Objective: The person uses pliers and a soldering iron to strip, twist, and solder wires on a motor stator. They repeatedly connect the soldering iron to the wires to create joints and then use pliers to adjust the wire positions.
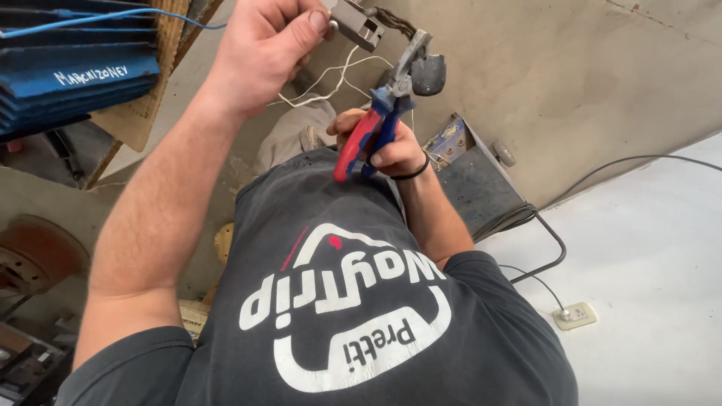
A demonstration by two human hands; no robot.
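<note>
My left hand (259,49) is raised at the top of the view and pinches a small grey connector block (356,22) between thumb and fingers. Dark twisted wires (394,22) run from the block to the right. Thin white wires (331,75) hang below it. My right hand (387,150) grips pliers with red and blue handles (380,120). The pliers' grey jaws (415,56) point up, close beside the block and at the dark wires. Whether the jaws touch a wire I cannot tell.
A blue finned metal case (75,71) with a blue wire lies top left on a wooden board (139,113). A dark metal box (474,180) sits right of my hand. A black cable (555,240) and a white socket (575,316) lie on the floor. A rusty disc (34,256) is at left.
</note>
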